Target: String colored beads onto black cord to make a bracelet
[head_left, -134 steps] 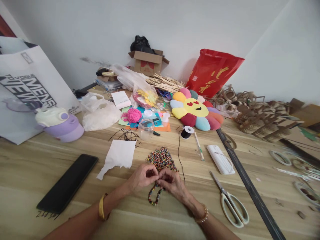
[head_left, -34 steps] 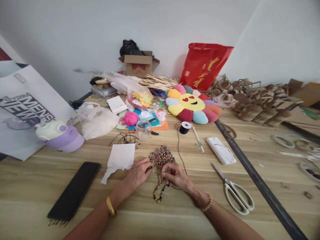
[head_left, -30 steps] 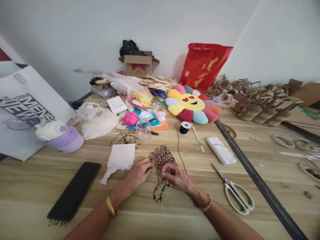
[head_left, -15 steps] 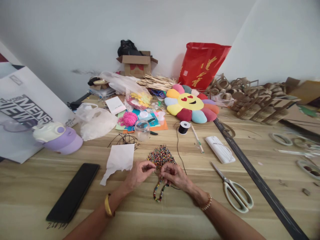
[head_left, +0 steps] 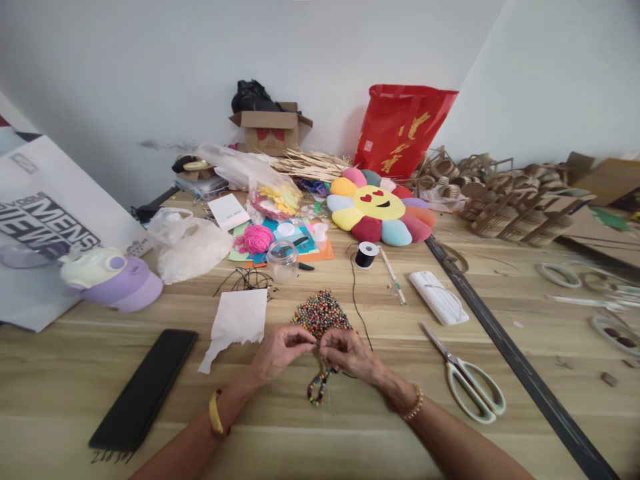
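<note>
The left hand (head_left: pixel 284 350) and right hand (head_left: pixel 349 350) face each other low over the table (head_left: pixel 270 447), their fingertips almost meeting. The right thumb and forefinger pinch the upper end of a string of beads (head_left: pixel 316 390), whose loop lies on the wood on the near side. The left thumb and forefinger are drawn close together; I cannot tell whether they grip a bead. Just beyond the hands is a heap of loose colourful beads (head_left: pixel 323 312). A torn sheet of paper (head_left: pixel 241 317) lies to the left, with a black phone (head_left: pixel 143 390) nearer. Scissors (head_left: pixel 465 380) lie to the right. Farther off stand a spool of black cord (head_left: pixel 367 256) and a clear jar (head_left: pixel 283 267).
</note>
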Tool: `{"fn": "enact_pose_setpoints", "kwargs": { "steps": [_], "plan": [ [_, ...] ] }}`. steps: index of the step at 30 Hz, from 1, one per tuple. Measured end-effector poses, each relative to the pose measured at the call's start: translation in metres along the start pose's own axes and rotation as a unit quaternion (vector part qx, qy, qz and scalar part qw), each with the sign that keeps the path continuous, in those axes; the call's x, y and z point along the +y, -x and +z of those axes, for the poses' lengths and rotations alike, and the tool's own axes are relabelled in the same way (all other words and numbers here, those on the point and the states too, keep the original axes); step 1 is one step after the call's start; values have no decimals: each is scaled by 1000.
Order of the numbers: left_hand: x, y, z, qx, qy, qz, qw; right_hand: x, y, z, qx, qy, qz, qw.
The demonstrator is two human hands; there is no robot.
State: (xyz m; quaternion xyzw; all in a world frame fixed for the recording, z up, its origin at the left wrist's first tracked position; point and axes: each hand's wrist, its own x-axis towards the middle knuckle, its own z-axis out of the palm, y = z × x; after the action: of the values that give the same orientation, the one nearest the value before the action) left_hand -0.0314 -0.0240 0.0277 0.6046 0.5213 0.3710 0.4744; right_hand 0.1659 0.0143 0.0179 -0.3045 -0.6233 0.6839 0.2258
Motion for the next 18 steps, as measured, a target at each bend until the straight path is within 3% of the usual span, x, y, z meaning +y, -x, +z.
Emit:
{"fn": "enact_pose_setpoints", "kwargs": {
  "steps": [18],
  "plan": [
    [4, 1, 3, -7, 35, -24, 999, -3, 2, 0, -28, 25, 5, 999]
  ]
}}
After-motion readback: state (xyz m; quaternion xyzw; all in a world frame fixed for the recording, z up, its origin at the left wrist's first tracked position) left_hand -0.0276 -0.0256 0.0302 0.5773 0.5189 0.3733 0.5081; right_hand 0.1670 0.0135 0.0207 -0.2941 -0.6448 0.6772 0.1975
